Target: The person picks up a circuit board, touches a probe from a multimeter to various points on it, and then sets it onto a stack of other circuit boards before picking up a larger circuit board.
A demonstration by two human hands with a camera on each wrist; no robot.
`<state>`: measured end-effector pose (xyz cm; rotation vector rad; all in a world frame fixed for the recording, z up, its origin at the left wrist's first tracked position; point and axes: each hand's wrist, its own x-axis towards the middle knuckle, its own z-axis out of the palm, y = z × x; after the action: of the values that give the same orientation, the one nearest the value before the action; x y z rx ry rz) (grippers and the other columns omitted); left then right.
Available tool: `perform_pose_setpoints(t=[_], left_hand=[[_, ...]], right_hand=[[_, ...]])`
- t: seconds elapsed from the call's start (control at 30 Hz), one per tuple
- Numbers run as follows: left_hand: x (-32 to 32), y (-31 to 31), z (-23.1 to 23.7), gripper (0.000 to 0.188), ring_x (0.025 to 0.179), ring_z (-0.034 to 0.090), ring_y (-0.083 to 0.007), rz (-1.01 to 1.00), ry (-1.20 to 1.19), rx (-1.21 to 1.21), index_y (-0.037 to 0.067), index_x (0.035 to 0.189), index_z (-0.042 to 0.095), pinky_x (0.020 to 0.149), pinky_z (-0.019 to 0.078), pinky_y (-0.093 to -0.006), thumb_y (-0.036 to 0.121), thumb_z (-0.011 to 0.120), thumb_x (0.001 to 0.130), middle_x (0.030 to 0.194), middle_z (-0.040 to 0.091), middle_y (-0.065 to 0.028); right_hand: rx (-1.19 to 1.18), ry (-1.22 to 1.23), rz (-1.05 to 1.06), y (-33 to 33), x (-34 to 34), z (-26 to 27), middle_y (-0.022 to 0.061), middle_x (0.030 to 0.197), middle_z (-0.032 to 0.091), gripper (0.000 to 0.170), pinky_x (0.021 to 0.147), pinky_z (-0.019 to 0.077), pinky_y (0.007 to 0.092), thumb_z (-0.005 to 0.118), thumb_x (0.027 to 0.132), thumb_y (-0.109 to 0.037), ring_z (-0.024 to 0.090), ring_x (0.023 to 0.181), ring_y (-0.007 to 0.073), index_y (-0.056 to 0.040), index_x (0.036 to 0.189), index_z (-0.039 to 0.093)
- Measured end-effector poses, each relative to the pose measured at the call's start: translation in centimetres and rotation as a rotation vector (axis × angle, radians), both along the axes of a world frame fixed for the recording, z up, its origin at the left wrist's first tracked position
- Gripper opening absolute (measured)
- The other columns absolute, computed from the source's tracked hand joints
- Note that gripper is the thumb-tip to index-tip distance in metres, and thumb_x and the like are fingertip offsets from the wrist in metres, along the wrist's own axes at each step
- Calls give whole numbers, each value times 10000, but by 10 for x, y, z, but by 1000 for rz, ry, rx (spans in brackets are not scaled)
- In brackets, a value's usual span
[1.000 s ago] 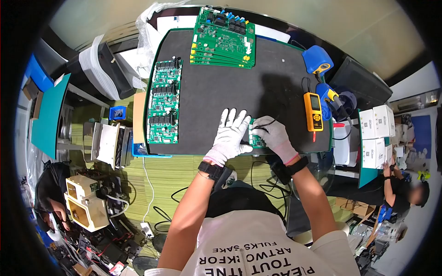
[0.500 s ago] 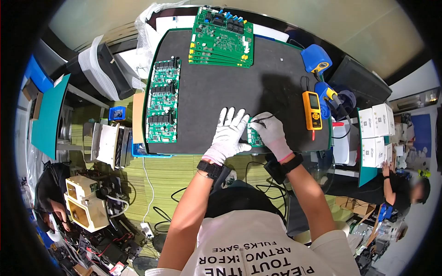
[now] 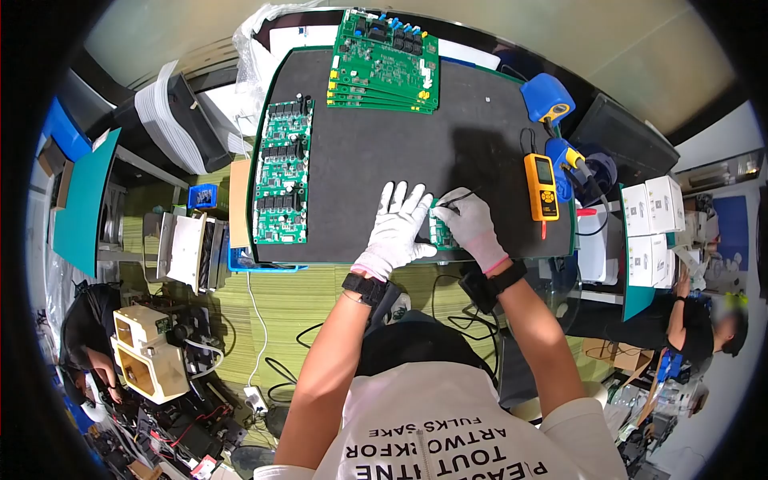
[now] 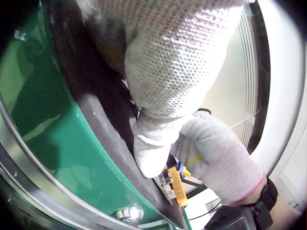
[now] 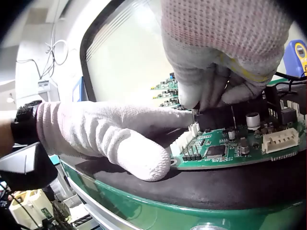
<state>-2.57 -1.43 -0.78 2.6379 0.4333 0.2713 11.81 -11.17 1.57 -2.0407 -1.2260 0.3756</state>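
Working at a small green circuit board with white connectors (image 5: 230, 148), set on the dark grey mat (image 3: 360, 152) near its front edge. Seems mid-way through fine work by the black components, likely calling for steadiness and light fingertips next. Pinching a thin dark item (image 3: 466, 194), kind unclear, in the white-gloved right hand (image 3: 472, 226); spreading the white-gloved left hand (image 3: 396, 230) beside the board.
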Motion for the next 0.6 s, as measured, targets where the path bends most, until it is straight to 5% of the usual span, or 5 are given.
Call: perform_pose_setpoints(t=[0.3,0.6], left_hand=[[0,0,-1,967,1364,239,-371,-1,0,5,64,1377,386,1147,77,-480,478,764,590,1446,342,-152],[1,1,-4,981,1353,254,-390,-1,-8,40,80,1381,383,1144,91,-485,512,750,581,1446,344,-155]], right_hand=[[-26,-49,9,1,-2,4,94,852,640,124,711,498,329,681,731,-97,622,775,258,11,785,656],[-64,-57,-57,5,-7,4,146,830,626,182,728,486,396,679,744,-175,610,792,325,3,747,638]])
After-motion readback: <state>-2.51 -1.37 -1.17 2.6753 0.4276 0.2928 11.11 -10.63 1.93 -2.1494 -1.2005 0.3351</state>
